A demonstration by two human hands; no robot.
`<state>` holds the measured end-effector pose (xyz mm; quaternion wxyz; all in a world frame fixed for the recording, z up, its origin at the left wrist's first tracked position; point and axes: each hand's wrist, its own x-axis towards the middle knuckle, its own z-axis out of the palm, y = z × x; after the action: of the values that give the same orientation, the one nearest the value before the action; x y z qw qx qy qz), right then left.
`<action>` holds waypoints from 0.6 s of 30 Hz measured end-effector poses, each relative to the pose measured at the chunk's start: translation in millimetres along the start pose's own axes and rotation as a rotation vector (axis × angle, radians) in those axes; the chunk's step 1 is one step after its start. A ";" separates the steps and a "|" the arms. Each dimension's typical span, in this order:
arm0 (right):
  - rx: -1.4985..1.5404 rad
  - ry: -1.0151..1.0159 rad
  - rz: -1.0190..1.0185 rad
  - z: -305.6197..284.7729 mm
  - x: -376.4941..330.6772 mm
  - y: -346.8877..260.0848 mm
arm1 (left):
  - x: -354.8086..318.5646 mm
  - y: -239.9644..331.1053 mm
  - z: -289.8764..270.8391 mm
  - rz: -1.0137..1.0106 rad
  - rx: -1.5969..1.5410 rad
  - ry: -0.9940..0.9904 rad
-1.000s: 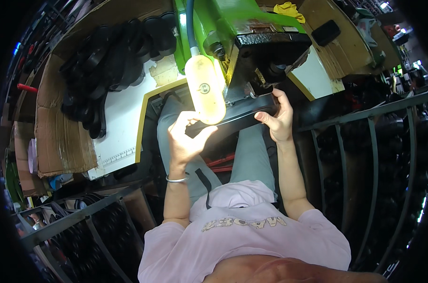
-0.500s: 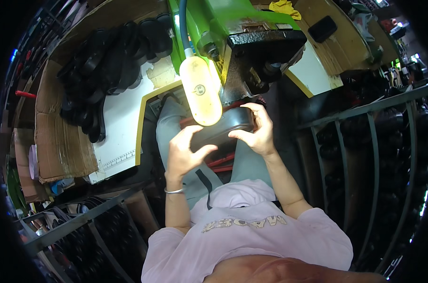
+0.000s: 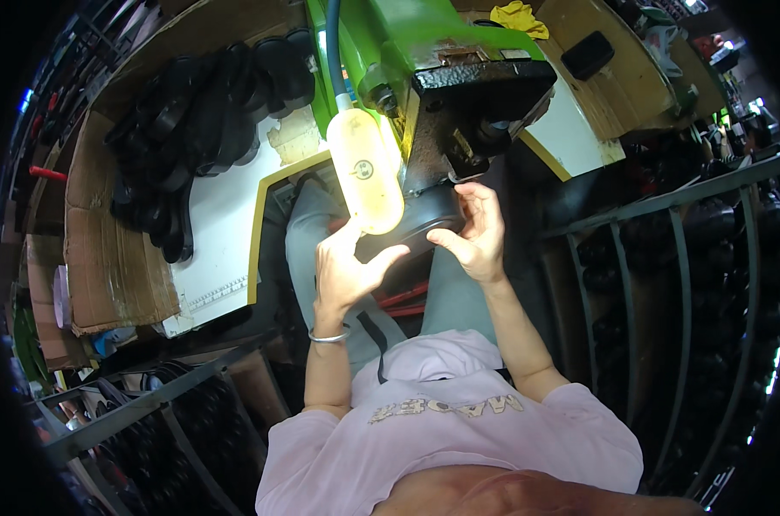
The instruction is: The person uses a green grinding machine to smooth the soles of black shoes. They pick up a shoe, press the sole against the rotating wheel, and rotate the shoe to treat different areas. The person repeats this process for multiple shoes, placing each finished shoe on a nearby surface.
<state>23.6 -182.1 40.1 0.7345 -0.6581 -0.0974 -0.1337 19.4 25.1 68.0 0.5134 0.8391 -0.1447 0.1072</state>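
Both my hands hold a black sole-shaped piece [image 3: 420, 228] under the dark head of a green machine [image 3: 459, 95]. My left hand [image 3: 347, 271] grips its near left end, thumb on top, with a metal bangle on the wrist. My right hand [image 3: 476, 232] wraps its right side, just below the machine head. A lit yellowish lamp [image 3: 366, 172] on a blue-grey hose hangs in front of the piece and hides part of it.
A pile of black soles [image 3: 201, 120] lies on the white bench top [image 3: 218, 258] at my left, beside a cardboard box [image 3: 106, 258]. Metal rack rails [image 3: 665, 258] with dark pieces stand at my right, and more rails [image 3: 149, 404] at lower left.
The long black piece was held flat and wide between my hands; both hands have drawn closer together and raised it nearer the machine head. My view has shifted downward slightly.
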 end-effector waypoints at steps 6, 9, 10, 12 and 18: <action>-0.064 -0.047 0.056 14.5 -2.9 4.6 | -57.7 -29.5 47.6 -0.302 -0.420 0.263; -0.058 -0.035 -0.016 32.8 -3.6 0.1 | -74.3 -35.0 71.8 -0.300 -0.687 0.391; -0.052 -0.033 -0.021 36.4 -4.6 -1.7 | -74.3 -32.5 74.2 -0.285 -0.745 0.442; -0.162 -0.099 -0.086 35.0 -8.6 -1.7 | -61.0 -15.0 71.3 -0.280 -0.950 0.546; -0.227 -0.131 -0.015 18.0 -18.3 -11.6 | -49.0 -28.7 62.1 -0.255 -1.057 0.424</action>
<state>3.1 -164.1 47.3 0.6462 -0.7437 -0.1343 -0.1063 -14.3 -11.4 0.1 0.8890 0.4400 0.0293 0.1235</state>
